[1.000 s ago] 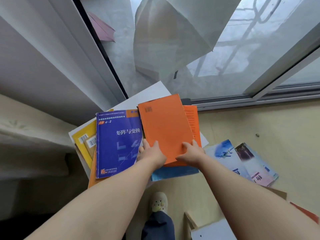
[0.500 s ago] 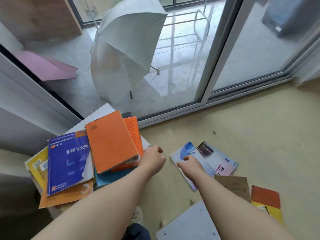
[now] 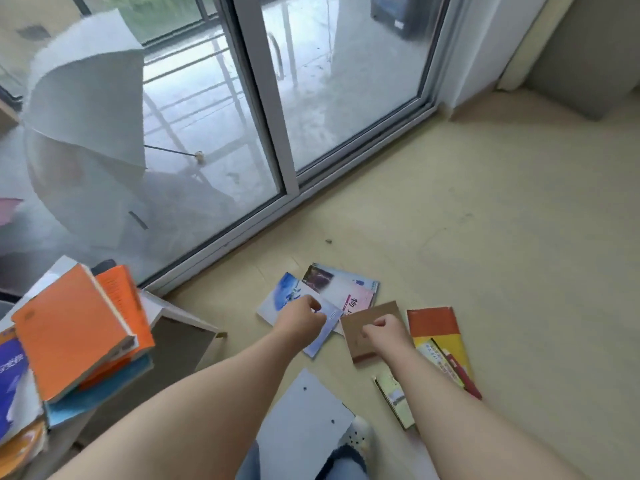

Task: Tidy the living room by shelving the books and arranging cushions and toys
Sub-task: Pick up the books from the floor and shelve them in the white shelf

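Several books lie scattered on the beige floor. My left hand point(image 3: 304, 320) hovers over a blue-and-white book point(image 3: 287, 296), fingers loosely curled, with nothing seen in its grip. My right hand point(image 3: 384, 329) is over a brown book point(image 3: 367, 341), also loosely curled and holding nothing that I can see. A pink-and-white book point(image 3: 349, 289) lies just behind them. To the right lie a red-and-yellow book point(image 3: 436, 334) and a small green book point(image 3: 394, 396). On a low white shelf unit point(image 3: 173, 313) at the left sits a stack topped by an orange book point(image 3: 69, 330).
A sliding glass door point(image 3: 263, 109) runs along the far side, with a white umbrella point(image 3: 86, 133) outside on the balcony. A loose white board point(image 3: 301, 417) lies on the floor by my foot point(image 3: 356, 438). Bare floor stretches to the right.
Both hands left the orange book on the stack and swung right and down to the floor books. The view turned right with them.
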A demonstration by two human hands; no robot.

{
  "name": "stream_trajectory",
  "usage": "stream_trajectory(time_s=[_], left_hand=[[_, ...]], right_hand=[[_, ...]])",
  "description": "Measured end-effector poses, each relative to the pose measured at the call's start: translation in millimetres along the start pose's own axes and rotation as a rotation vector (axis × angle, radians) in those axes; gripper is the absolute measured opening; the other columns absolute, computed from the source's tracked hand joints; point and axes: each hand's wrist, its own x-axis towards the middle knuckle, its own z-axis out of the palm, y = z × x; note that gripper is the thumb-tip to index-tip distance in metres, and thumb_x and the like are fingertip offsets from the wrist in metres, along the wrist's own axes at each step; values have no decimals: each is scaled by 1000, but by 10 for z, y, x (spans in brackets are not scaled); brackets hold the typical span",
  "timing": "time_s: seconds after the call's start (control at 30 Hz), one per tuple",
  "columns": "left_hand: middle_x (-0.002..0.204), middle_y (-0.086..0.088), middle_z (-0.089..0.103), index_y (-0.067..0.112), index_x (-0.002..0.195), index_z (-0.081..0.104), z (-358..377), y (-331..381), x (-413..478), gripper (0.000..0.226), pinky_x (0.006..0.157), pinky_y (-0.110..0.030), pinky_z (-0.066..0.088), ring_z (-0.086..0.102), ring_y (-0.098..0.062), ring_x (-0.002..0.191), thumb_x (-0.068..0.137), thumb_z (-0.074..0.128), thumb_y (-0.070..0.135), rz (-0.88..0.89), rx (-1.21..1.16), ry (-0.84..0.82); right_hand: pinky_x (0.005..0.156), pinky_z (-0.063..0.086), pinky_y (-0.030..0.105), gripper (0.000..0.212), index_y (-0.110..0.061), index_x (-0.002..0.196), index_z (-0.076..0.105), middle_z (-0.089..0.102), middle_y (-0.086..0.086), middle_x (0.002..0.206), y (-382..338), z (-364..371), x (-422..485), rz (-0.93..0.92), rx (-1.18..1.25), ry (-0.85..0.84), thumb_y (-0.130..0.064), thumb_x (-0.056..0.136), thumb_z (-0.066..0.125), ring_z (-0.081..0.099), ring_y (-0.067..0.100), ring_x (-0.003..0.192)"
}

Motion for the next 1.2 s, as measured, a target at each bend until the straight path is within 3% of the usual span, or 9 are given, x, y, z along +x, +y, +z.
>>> stream_trajectory(time_s=[0.1,0.2,0.4,0.53,0.67,0.8,0.93,1.07,1.2], left_hand=[[120,-2,58,15,127,51,167,294,53,36,73,-22,39,54,-17,98,93,43,19,57,104,-32],[99,-3,59,15,125,51,311,499,171,34,58,-20,36,52,-13,75,92,44,18,95,127,-69],[108,-5,60,16,120,55,667,764,605,32,64,-25,45,54,-19,77,90,44,17,175,181,-176],[114,-7,60,14,121,56,891,757,1082,33,68,-26,45,59,-25,99,92,41,13,233,324,-288],[118,-5,60,16,120,55,1199,571,1741,34,67,-24,44,53,-21,84,91,39,12,273,454,-321],[122,-4,57,15,122,54,1712,218,2388,33,52,-21,37,51,-19,81,93,39,13,273,523,-327],[128,-3,54,14,125,52,2219,-168,3022,33,72,-21,38,54,-20,103,94,41,15,301,574,-330],[131,-4,52,15,129,49,2587,-503,3685,37,80,-21,37,53,-20,112,93,43,16,321,650,-370],[137,-7,46,15,136,42,2808,-786,4159,43,97,-26,35,46,-24,123,95,46,25,319,914,-621]], right_hand=[[82,42,30,27,-11,116,49,48,4,100,157,-258,53,36,36,40,-19,90,49,46,21,91],[79,38,28,25,-11,115,49,49,3,101,264,-427,71,70,133,62,-18,91,48,46,20,92],[56,33,25,10,-15,98,47,48,-2,79,512,-579,316,167,249,163,-22,91,48,43,11,66],[54,32,25,6,-16,92,47,46,-3,74,640,-378,676,259,358,207,-20,89,47,42,12,63],[58,34,26,6,-16,93,49,48,-3,78,824,-47,1233,306,416,185,-21,90,47,44,12,68],[59,34,26,8,-17,95,48,48,-4,79,1239,268,1946,334,368,144,-23,90,47,43,10,68],[65,37,26,11,-17,100,48,50,-3,82,1640,583,2690,328,325,122,-23,91,47,48,17,78],[61,36,25,8,-16,97,48,49,-2,85,1923,865,3381,319,283,109,-21,91,45,47,18,80],[63,35,26,3,-17,91,48,52,-1,88,2113,1107,4012,297,253,130,-20,90,46,48,19,83]])
